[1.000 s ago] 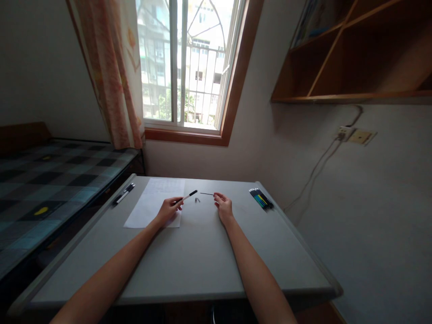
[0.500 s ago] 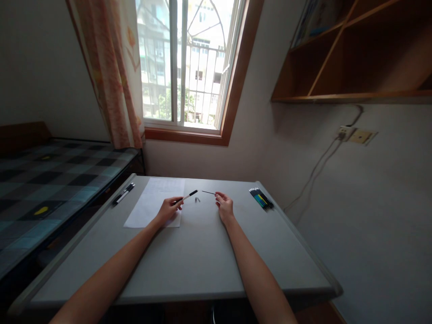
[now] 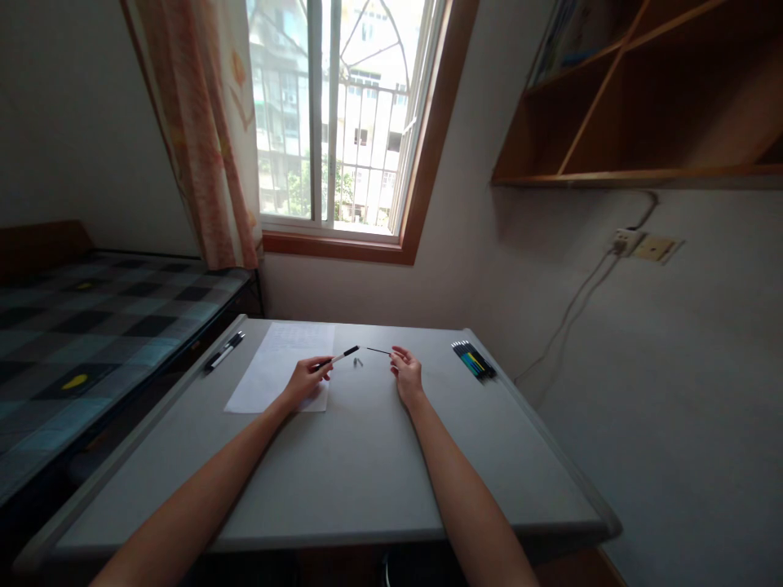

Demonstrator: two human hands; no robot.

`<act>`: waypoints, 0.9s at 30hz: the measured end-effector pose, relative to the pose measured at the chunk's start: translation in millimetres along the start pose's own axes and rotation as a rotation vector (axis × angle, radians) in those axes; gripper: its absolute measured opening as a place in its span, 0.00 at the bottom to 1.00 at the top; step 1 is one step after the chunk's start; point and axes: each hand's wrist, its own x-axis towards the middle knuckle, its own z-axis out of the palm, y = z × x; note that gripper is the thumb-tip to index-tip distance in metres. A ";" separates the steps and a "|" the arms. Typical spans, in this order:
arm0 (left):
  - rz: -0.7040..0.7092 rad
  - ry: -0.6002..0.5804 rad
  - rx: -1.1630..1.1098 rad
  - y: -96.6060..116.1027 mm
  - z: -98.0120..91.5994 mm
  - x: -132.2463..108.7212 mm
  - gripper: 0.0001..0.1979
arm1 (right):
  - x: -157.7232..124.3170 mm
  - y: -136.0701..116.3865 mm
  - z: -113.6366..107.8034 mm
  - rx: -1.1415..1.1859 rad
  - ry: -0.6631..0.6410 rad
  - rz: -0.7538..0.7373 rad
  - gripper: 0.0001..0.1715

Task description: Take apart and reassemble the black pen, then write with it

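A bed (image 3: 131,306) with a checked cover stands beyond the left edge of the desk (image 3: 367,465), and a patterned curtain (image 3: 205,139) hangs near the desk's far left corner. Just inside that corner, a few dark and white pens (image 3: 225,352) lie together along the left edge. Next comes a sheet of paper (image 3: 266,371), its top close to the far edge. Over the paper's right side, the left hand (image 3: 303,383) is closed around a white pen (image 3: 343,355) with a black end, which slants up toward the far edge. Just beside that end, two small pieces (image 3: 357,363) lie on the desk, too small to make out. Further right is a thin dark stick (image 3: 378,350), its right end pinched in the fingertips of the right hand (image 3: 407,377). The hands are apart, and a small gap separates stick and pen. By the far right corner lies a row of dark pens (image 3: 474,361) with blue and yellow markings.
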 end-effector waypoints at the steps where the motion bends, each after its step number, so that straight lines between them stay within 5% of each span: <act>1: -0.002 0.000 0.000 0.1 0.0 0.0 0.21 | 0.0 -0.2 0.0 0.001 0.001 0.002 0.20; 14: -0.007 -0.030 0.018 5.7 1.4 -2.7 0.20 | -1.1 -1.0 -0.5 -0.029 0.020 0.026 0.19; 27: 0.130 -0.056 0.155 8.9 1.8 -4.0 0.17 | -2.4 -4.2 1.9 -0.015 0.001 -0.101 0.20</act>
